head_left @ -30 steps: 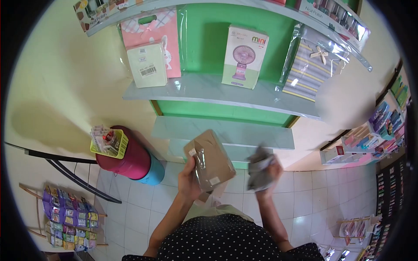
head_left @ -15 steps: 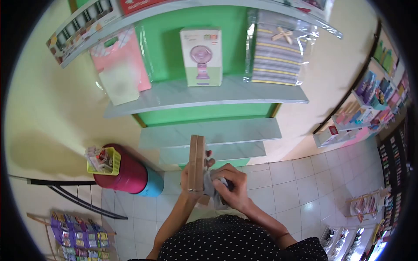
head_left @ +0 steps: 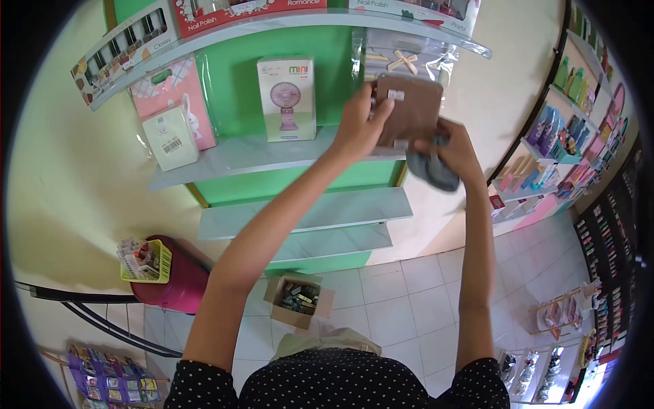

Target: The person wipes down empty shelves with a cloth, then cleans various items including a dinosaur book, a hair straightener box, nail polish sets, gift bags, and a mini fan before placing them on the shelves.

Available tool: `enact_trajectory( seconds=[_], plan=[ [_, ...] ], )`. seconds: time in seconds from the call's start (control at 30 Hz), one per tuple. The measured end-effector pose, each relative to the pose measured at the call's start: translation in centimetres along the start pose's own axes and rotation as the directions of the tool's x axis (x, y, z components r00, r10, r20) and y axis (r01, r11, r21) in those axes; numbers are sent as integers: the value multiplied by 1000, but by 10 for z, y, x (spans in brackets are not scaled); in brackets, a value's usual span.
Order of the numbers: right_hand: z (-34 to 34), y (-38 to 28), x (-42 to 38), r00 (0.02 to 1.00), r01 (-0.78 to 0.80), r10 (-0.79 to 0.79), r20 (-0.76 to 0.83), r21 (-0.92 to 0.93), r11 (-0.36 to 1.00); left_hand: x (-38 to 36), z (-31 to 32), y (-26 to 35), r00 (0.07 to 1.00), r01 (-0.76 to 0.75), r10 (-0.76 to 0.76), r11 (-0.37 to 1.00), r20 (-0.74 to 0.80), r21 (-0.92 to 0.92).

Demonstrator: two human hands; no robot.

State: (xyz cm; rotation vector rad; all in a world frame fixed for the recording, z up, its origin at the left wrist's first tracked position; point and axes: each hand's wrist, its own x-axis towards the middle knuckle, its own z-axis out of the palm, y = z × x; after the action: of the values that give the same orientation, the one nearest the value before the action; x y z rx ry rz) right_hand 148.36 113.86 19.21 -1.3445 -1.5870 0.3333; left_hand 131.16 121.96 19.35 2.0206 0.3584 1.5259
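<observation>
Both my arms reach up to the shelf. My left hand [head_left: 360, 123] grips the left side of a flat brown box [head_left: 417, 109], its thumb lying across the front near a small white sticker. At the box's lower right corner is my right hand [head_left: 458, 146], closed around a grey cloth [head_left: 436, 170] that hangs below the fingers. The box is held upright in front of a striped gift bag [head_left: 381, 63] with a bow and covers most of it. Left of my hands, a mini fan box [head_left: 287, 102] stands on the grey shelf [head_left: 238, 158].
A white box [head_left: 170, 140] leans on a pink bag [head_left: 197, 112] at the shelf's left. Nail polish sets [head_left: 129, 44] line the shelf above. An open carton [head_left: 300, 300] sits on the floor before me. A yellow basket [head_left: 163, 262] rests on a maroon bin [head_left: 177, 283].
The brown box and grey cloth have risen from chest level to the right end of the shelf. The box has turned from edge-on to face-on. The floor carton has come into fuller view.
</observation>
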Motion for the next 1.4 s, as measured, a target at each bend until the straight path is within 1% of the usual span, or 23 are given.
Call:
enact_trajectory(
  seconds=[0.03, 0.1, 0.13, 0.23, 0.27, 0.33, 0.37, 0.47, 0.53, 0.57, 0.73, 0.8, 0.83, 0.9, 0.93, 0.97, 1.03, 1.07, 1.13, 1.2, 1.3, 1.37, 1.4],
  plan=[
    [-7, 10, 16, 1000, -2, 2, -2, -10, 1000, 11, 5, -9, 1000, -2, 2, 1000, -1, -10],
    [-13, 30, 39, 998, -61, 63, 1, -225, 973, 23, 15, -27, 999, 29, -25, 976, -21, 217],
    [-14, 39, 43, 998, -56, 57, 0, -228, 972, 24, 21, -33, 1000, 24, -19, 976, -24, 216],
    [-9, 60, 52, 998, -56, 66, 25, -286, 957, 16, 34, -34, 985, 34, 51, 880, -165, 473],
    [-8, 66, 54, 996, -62, 78, 46, -280, 958, 14, 36, -29, 985, 41, 46, 878, -169, 477],
    [-9, 79, 58, 992, -74, 98, 78, -270, 960, 8, 37, -21, 982, 157, -61, 798, -181, 582],
    [-9, 77, 60, 991, -80, 110, 77, -315, 946, 7, 35, -21, 986, 124, -30, 776, -161, 619],
    [-11, 70, 62, 978, -95, 158, 136, -383, 919, 0, 32, -19, 988, 119, -24, 746, -153, 655],
    [-11, 60, 60, 974, -119, 183, 136, -380, 917, -8, 28, -17, 991, 113, -35, 734, -129, 670],
    [-11, 48, 55, 970, -135, 209, 121, -445, 885, -11, 26, -16, 994, 94, -33, 722, -102, 685],
    [-17, 45, 52, 952, -204, 283, 116, -447, 871, -19, 25, -19, 995, 86, -29, 698, -92, 711],
    [-18, 32, 48, 955, -177, 288, 75, -637, 751, -18, 30, -19, 994, 94, -29, 698, -103, 710],
    [-18, 25, 45, 950, -188, 309, 38, -722, 666, -16, 34, -18, 990, 140, -77, 703, -121, 697],
    [-13, 12, 41, 951, -186, 310, 18, -766, 615, -15, 42, -21, 981, 192, -132, 707, -140, 681],
    [-12, 9, 39, 951, -192, 308, -11, -804, 562, -14, 45, -23, 981, 192, -115, 711, -159, 676],
    [-14, 10, 38, 951, -190, 310, -9, -806, 561, -13, 46, -23, 980, 192, -97, 715, -177, 672],
    [-20, 16, 33, 974, -173, 216, -67, -834, 524, -14, 46, -25, 978, 201, -113, 716, -173, 668],
    [-25, 16, 30, 973, -174, 221, -64, -834, 524, -13, 45, -24, 978, 205, -124, 718, -168, 665],
    [-41, 11, 25, 940, -236, 323, -111, -893, 382, -14, 42, -25, 979, 201, -126, 724, -161, 659],
    [-51, 7, 20, 934, -232, 344, -98, -899, 372, -14, 42, -25, 979, 204, -133, 732, -157, 650],
    [-54, 8, 14, 953, -215, 298, -61, -828, 518, -18, 38, -25, 978, 208, -141, 721, -154, 661],
    [-55, 11, 9, 960, -189, 278, -17, -773, 606, -27, 31, -22, 979, 111, 53, 668, -196, 736],
    [-54, 13, 6, 968, -159, 251, 5, -763, 627, -38, 19, -17, 978, 146, 21, 644, -209, 751]
  ],
)
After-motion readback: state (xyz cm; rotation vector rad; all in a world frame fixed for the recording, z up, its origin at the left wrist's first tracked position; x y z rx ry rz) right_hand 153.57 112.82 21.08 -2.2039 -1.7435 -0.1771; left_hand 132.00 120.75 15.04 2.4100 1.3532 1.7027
